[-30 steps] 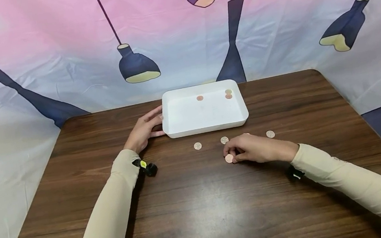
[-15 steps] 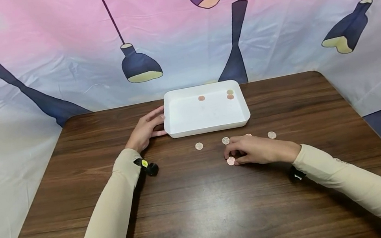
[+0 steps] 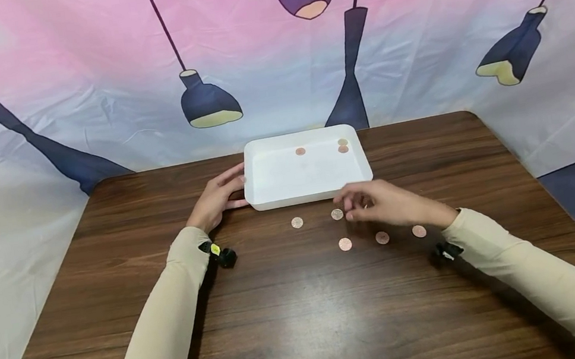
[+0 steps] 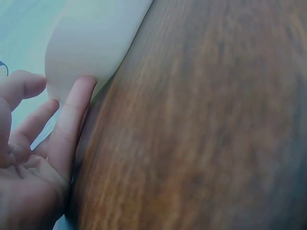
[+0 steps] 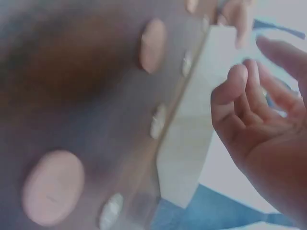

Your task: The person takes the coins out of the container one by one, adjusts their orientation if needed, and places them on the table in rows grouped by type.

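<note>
A white tray (image 3: 306,178) stands near the back of the table, with 3 coins lying in it, one of them a coin (image 3: 301,151) left of the other two. My left hand (image 3: 217,201) touches the tray's left side with extended fingers (image 4: 69,115). Just past the tray's front right corner, my right hand (image 3: 384,203) hovers over the table. Its fingers are loosely bent, thumb apart, and nothing shows between them in the right wrist view. Below it lie copper-coloured coins, such as the coin (image 3: 346,244). Paler coins, including a coin (image 3: 337,214), lie nearer the tray; the hand partly hides this row.
The brown wooden table (image 3: 294,322) reaches back to a printed cloth (image 3: 122,104) hanging behind it. Another pale coin (image 3: 297,222) lies in front of the tray's left half. Two more copper-coloured coins, one a coin (image 3: 419,231), lie toward the right.
My right hand has left the copper-coloured coin on the table and risen toward the tray. The other two copper-coloured coins have come into sight. My left hand stays at the tray.
</note>
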Available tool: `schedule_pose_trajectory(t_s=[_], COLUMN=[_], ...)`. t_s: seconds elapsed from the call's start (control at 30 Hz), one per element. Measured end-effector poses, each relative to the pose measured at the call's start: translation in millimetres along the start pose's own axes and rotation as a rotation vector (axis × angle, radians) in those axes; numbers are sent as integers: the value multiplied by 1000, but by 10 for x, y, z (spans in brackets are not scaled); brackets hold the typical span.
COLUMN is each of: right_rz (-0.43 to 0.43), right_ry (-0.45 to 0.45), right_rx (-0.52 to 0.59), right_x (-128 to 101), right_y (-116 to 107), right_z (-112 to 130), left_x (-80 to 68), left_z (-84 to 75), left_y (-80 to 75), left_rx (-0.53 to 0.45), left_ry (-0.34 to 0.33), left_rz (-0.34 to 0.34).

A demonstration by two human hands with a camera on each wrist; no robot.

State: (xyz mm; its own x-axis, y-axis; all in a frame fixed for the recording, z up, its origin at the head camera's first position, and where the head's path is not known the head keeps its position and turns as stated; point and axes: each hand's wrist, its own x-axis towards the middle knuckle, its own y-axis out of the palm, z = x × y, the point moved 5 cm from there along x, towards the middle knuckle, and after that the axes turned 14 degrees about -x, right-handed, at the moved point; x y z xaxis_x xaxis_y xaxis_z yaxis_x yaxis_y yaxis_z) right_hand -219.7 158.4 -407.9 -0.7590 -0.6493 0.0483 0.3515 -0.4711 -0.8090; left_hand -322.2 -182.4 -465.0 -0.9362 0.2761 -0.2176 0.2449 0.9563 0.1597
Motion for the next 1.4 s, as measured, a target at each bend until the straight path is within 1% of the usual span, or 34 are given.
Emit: schedule_pose_trajectory(t_s=[0.1, 0.23, 0.33, 0.43, 0.53, 0.6, 0.67, 0.73, 0.83, 0.93, 1.03, 1.13, 1.27, 1.4], right_rz=[-83, -140, -124, -66, -24, -31, -49, -65, -64, -73, -73, -47, -13, 20], right_ry=[100, 229, 336, 459, 571, 616, 643, 654, 665, 655, 623, 578, 530, 488], right_rx=[76, 176, 224, 243, 225, 202, 161, 113, 61, 41, 12, -35, -47, -11], right_x=[113, 342, 525, 677, 799, 870, 925, 964, 985, 976, 966, 952, 913, 880], right_y=[-150, -274, -289, -250, -186, -150, -131, -123, -126, -140, -141, -116, -55, 6], right_z=[-94, -225, -333, -430, -519, -577, -617, -642, -651, -650, -629, -574, -465, -363], left_x=[-7, -28, -37, -39, -36, -32, -25, -20, -13, -12, -11, -11, -11, -4], left_z=[2, 0, 9, 25, 40, 48, 53, 52, 45, 35, 25, 10, 2, 10], left_y=[-34, -88, -112, -120, -116, -98, -80, -65, -51, -35, -22, -17, -18, -19], left_rx=[10, 23, 25, 23, 15, 14, 14, 13, 11, 9, 6, 12, 16, 13], left_ry=[-1, -1, -4, -6, -6, -6, -6, -6, -4, -5, -7, -6, -10, -15], left_rz=[-1, -11, -11, -15, -24, -19, -16, -14, -14, -8, -2, 1, -2, -5])
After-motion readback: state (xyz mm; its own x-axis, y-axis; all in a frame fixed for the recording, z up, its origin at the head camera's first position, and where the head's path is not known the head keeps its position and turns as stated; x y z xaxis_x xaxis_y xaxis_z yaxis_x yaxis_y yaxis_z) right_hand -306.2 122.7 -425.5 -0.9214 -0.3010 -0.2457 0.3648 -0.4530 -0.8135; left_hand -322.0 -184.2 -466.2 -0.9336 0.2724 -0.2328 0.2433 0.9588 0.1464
